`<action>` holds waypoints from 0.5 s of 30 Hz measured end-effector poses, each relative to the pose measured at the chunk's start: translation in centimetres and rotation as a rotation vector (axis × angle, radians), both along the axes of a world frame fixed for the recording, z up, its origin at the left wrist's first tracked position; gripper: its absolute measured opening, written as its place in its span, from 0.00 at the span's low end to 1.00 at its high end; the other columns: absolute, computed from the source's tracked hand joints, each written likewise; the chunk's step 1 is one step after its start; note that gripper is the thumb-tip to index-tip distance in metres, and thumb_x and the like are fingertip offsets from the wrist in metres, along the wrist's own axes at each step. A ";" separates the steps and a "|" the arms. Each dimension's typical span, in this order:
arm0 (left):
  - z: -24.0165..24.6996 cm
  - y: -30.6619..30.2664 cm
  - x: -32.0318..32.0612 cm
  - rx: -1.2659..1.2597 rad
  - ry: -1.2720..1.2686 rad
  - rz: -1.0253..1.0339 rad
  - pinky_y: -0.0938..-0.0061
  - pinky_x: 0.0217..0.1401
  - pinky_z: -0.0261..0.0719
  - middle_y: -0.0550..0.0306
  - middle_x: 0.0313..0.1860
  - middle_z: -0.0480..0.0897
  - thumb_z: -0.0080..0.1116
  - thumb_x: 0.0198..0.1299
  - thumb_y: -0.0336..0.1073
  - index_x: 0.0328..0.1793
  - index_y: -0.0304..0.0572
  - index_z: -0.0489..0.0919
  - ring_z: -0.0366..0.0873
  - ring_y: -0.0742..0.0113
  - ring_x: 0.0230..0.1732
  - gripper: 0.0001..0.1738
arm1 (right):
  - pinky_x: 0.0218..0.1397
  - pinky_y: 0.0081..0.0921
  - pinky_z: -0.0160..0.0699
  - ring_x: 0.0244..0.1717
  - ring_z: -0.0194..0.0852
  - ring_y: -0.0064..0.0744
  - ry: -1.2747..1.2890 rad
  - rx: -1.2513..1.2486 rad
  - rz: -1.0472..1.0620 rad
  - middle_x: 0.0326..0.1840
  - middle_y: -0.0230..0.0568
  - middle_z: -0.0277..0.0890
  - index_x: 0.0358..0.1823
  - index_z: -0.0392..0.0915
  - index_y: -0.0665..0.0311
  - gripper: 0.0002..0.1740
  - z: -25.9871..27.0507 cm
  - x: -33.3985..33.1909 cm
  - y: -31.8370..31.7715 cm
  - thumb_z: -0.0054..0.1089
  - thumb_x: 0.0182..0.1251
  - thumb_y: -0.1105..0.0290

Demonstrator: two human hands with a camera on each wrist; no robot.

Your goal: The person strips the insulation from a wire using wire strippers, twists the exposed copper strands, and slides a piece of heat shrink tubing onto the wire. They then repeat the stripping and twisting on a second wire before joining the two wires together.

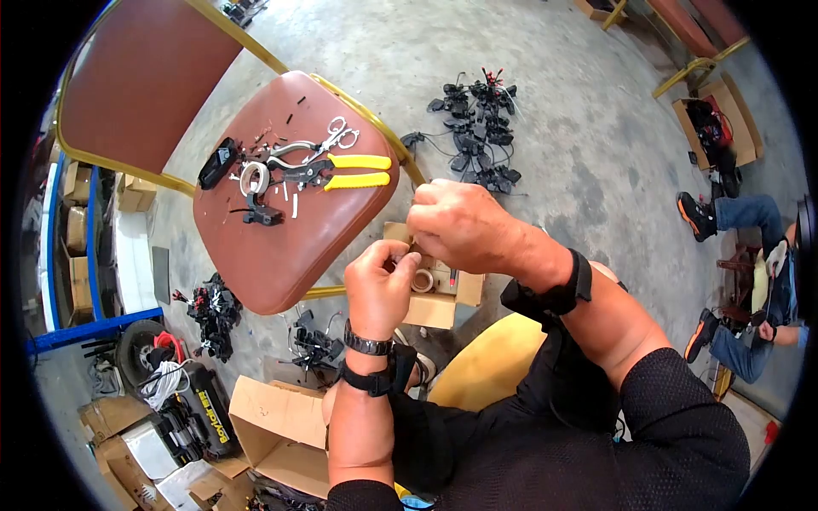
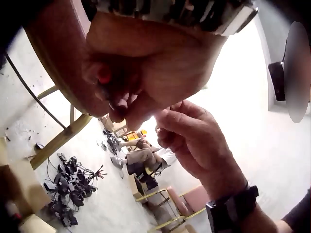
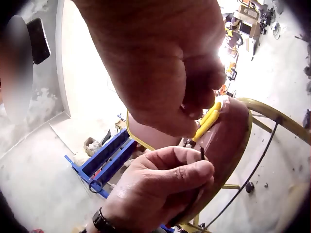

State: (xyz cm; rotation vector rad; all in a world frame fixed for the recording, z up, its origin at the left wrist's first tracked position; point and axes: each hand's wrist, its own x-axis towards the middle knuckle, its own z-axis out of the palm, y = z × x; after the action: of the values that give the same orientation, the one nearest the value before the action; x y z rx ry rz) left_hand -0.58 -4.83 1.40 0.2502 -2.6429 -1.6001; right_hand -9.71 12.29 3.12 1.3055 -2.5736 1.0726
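My left hand (image 1: 379, 289) is raised in front of my lap, its thumb and forefinger pinching a thin black piece like a cable end (image 3: 202, 153). A small red tip (image 2: 104, 74) shows by the curled left fingers in the left wrist view. Close beside it, my right hand (image 1: 460, 223) has its fingers curled and its thumb drawn in to the forefinger. I cannot tell what lies between the right fingertips. Beneath the hands is an open cardboard box (image 1: 429, 315) with a tape roll (image 1: 423, 281) inside.
A brown chair seat (image 1: 298, 264) bears yellow-handled wire strippers (image 1: 358, 172), scissors (image 1: 341, 134), a white tape roll (image 1: 254, 177) and small scraps. Bundles of black cabled parts (image 1: 477, 128) lie on the floor. Another cardboard box (image 1: 277, 426) stands by my left arm. A person sits at right.
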 end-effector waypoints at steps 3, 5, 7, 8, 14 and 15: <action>0.0 -0.1 -0.1 0.229 -0.034 0.081 0.81 0.31 0.74 0.66 0.30 0.81 0.71 0.59 0.24 0.39 0.32 0.83 0.74 0.81 0.30 0.06 | 0.40 0.45 0.80 0.37 0.80 0.51 -0.049 -0.070 -0.045 0.32 0.45 0.76 0.29 0.79 0.63 0.04 0.2 -0.6 0.4 0.61 0.58 0.71; -0.2 -0.1 0.0 0.297 -0.047 0.103 0.83 0.32 0.73 0.67 0.31 0.81 0.71 0.59 0.23 0.39 0.33 0.82 0.74 0.82 0.31 0.06 | 0.39 0.45 0.80 0.36 0.79 0.52 -0.084 -0.112 -0.059 0.32 0.46 0.76 0.31 0.78 0.63 0.03 0.1 -0.9 0.7 0.61 0.58 0.72; -0.2 -0.1 0.0 0.323 -0.044 0.110 0.83 0.33 0.74 0.66 0.32 0.81 0.71 0.59 0.23 0.40 0.33 0.82 0.74 0.82 0.31 0.07 | 0.37 0.40 0.79 0.35 0.78 0.48 -0.089 -0.171 -0.071 0.32 0.44 0.74 0.34 0.79 0.63 0.04 0.2 -1.0 0.8 0.62 0.58 0.75; -0.1 -0.1 0.0 0.336 -0.043 0.115 0.84 0.34 0.74 0.66 0.32 0.82 0.71 0.59 0.23 0.40 0.33 0.82 0.74 0.82 0.32 0.07 | 0.36 0.38 0.78 0.34 0.77 0.46 -0.091 -0.200 -0.075 0.31 0.43 0.73 0.36 0.80 0.62 0.05 0.3 -1.0 0.8 0.63 0.57 0.77; 0.3 -0.2 0.1 0.358 -0.024 0.126 0.84 0.36 0.74 0.66 0.33 0.82 0.71 0.59 0.23 0.40 0.33 0.82 0.74 0.82 0.32 0.07 | 0.41 0.42 0.84 0.38 0.83 0.52 -0.162 -0.152 -0.034 0.35 0.44 0.77 0.39 0.82 0.59 0.09 1.4 0.0 0.5 0.62 0.55 0.76; 0.4 -0.2 0.1 0.355 -0.030 0.125 0.84 0.36 0.74 0.66 0.33 0.82 0.71 0.59 0.23 0.40 0.33 0.82 0.74 0.82 0.32 0.07 | 0.40 0.42 0.85 0.38 0.83 0.52 -0.145 -0.149 -0.017 0.35 0.44 0.77 0.39 0.82 0.59 0.09 1.2 0.0 0.3 0.62 0.56 0.76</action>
State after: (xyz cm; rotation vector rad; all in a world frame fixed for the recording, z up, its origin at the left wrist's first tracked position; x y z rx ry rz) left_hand -0.50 -4.99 1.81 0.4435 -2.2926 -2.0237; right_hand -9.75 12.61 4.33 1.2120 -2.5393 1.3736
